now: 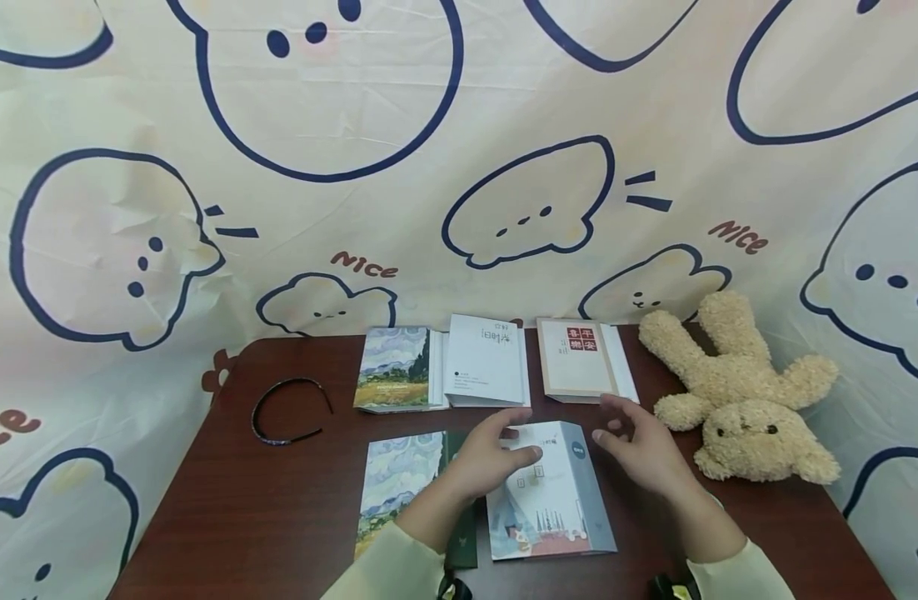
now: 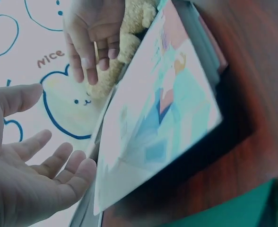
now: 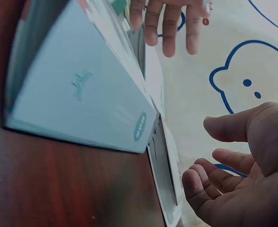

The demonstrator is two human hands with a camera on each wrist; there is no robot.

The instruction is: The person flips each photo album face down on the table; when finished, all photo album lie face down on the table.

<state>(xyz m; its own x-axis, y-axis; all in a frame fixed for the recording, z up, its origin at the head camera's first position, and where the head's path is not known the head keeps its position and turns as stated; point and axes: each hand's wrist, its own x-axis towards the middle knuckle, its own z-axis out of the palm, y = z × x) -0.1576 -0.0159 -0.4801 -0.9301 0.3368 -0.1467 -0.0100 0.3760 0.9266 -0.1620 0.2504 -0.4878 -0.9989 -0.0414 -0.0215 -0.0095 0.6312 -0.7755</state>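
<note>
A pale blue and white book (image 1: 537,517) with an illustrated cover lies on the table in front of me. Above its far left corner hovers my left hand (image 1: 483,457), fingers spread and relaxed, gripping nothing. My right hand (image 1: 646,450) is held off the book's right side, its fingers loosely bent around air. The right wrist view shows the book's plain blue flap (image 3: 82,90) with an oval label, standing at an angle. Left of the book lies a dark green book (image 1: 461,533) with a painted landscape cover (image 1: 399,475), partly hidden by my left forearm.
Along the back stand a landscape-covered book (image 1: 391,367), a white book (image 1: 485,358) and a cream book with red squares (image 1: 579,358). A black headband (image 1: 286,439) lies left; a plush bear (image 1: 736,392) lies right. A printed cloth (image 1: 316,208) hangs behind the table.
</note>
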